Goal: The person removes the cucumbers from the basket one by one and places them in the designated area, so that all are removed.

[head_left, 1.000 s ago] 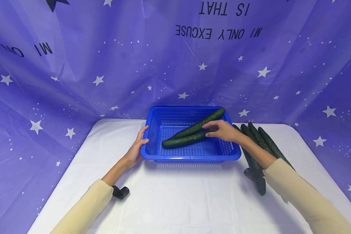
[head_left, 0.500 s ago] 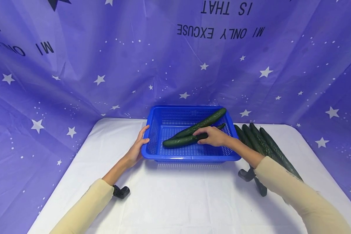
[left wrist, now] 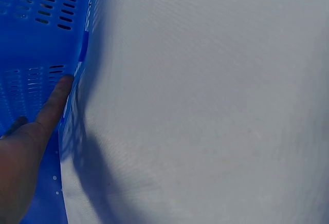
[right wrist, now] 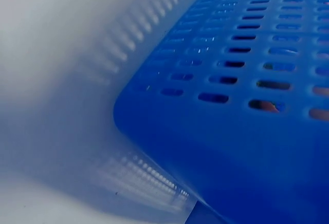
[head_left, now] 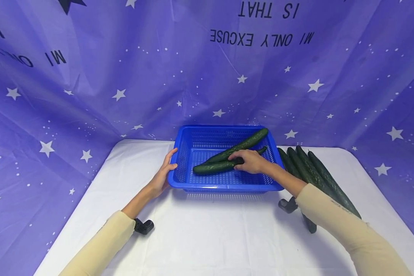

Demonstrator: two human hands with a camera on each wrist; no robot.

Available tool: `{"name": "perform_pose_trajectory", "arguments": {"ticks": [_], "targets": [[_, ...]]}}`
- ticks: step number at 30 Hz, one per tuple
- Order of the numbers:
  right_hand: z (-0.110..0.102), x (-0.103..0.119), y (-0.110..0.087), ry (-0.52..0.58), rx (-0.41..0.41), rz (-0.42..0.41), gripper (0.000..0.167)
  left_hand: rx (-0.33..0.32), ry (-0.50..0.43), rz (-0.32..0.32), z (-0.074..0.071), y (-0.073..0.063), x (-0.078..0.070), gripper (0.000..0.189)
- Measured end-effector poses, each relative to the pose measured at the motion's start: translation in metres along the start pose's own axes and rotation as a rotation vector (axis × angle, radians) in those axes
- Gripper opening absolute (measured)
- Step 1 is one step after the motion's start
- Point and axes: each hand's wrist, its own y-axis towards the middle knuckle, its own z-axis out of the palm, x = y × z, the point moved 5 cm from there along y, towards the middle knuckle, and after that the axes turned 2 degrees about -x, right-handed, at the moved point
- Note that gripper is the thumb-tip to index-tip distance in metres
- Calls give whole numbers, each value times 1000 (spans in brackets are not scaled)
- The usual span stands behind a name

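Observation:
A blue plastic basket point(head_left: 220, 186) with slotted walls stands on the white-covered table. My left hand point(head_left: 160, 177) holds its left rim, thumb over the edge; in the left wrist view that hand point(left wrist: 25, 152) lies along the basket wall point(left wrist: 41, 44). Inside, two long dark green cucumbers lie at a slant, close together. With fingers and thumb my right hand point(head_left: 250, 161) grips the nearer cucumber point(head_left: 212, 168) around its middle, hiding that stretch. The farther cucumber point(head_left: 248, 142) leans up against the back right rim. The basket's outer wall point(right wrist: 205, 131) fills most of the right wrist view.
Several more cucumbers point(head_left: 326, 172) lie side by side on the table point(head_left: 207, 237) right of the basket, partly under my right forearm. A purple star-printed cloth point(head_left: 193, 69) hangs right behind the basket. Black wrist cameras point(head_left: 144, 227) jut from both sleeves.
My right hand has shifted left along the nearer cucumber and closed around its middle; its right end now shows beyond the hand. Left hand and basket hold their place.

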Motion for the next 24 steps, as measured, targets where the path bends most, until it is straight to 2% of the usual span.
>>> {"name": "perform_pose_trajectory", "arguments": {"ticks": [7,15,24], "targets": [[2,-7,3,-48,29,-6,43,-6,13,-2,-1,0,0,70],[4,-9,6,-21,93,1,41,-7,19,1,-1,-1,0,70],[4,-8,6,17,146,-65,43,-7,26,12,-2,-1,-1,70]]}}
